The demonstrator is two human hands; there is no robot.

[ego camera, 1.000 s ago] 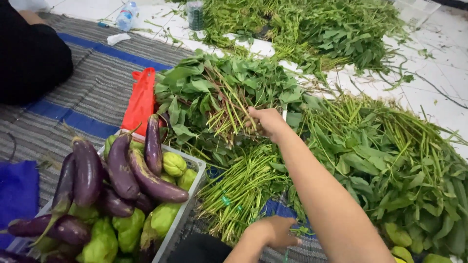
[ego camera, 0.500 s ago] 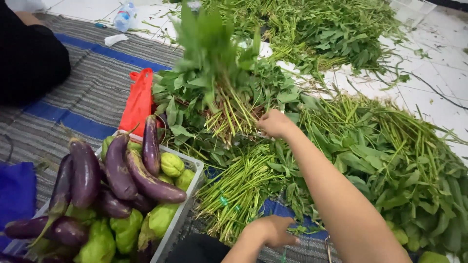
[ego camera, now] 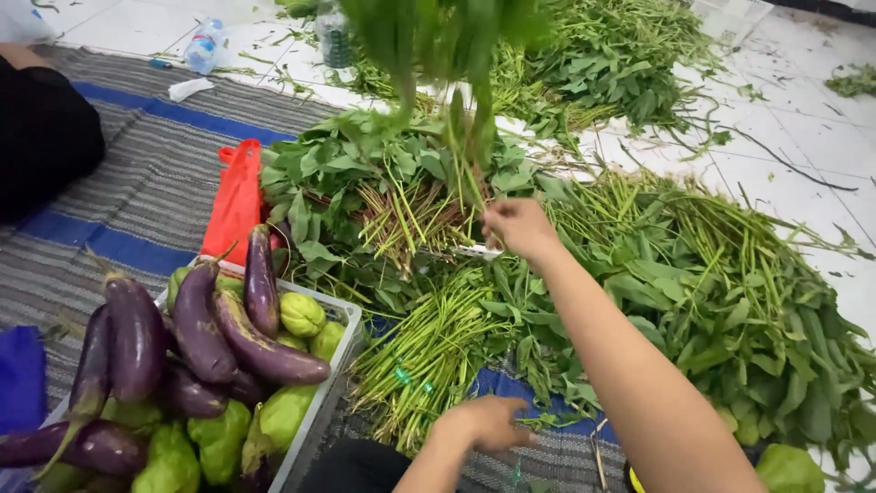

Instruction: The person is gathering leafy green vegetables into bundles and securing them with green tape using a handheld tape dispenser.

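a head-worn camera looks down at a floor covered with vegetables. the right hand (ego camera: 518, 228) is closed around the stems of a bunch of leafy greens (ego camera: 438, 55), which it now holds upright, the leaves reaching past the top edge of the view. a second ago that hand rested low on the pile with the bunch lying among the other greens; half a second ago the bunch was only partly raised. the left hand (ego camera: 488, 423) has barely moved: it rests with fingers loosely curled on the lower end of a bundle of long green stems (ego camera: 429, 351), near the bottom of the view; whether it grips anything cannot be told.

under the raised bunch lies a heap of broad-leaved greens (ego camera: 365, 183), and to the right a large pile of stemmy greens (ego camera: 730, 292) spreads over the white tiled floor (ego camera: 803, 119). more loose greens (ego camera: 620, 64) lie further back. at lower left a white crate (ego camera: 324, 402) holds purple aubergines (ego camera: 228, 329) on top of pale green chayotes (ego camera: 301, 313). a red plastic bag (ego camera: 237, 205) lies between the crate and the greens. a striped grey and blue mat (ego camera: 137, 192) covers the left side, where part of another person in black clothing (ego camera: 46, 137) sits. a small plastic bottle (ego camera: 203, 46) lies at the mat's far edge. the raised leaves hide part of the far pile
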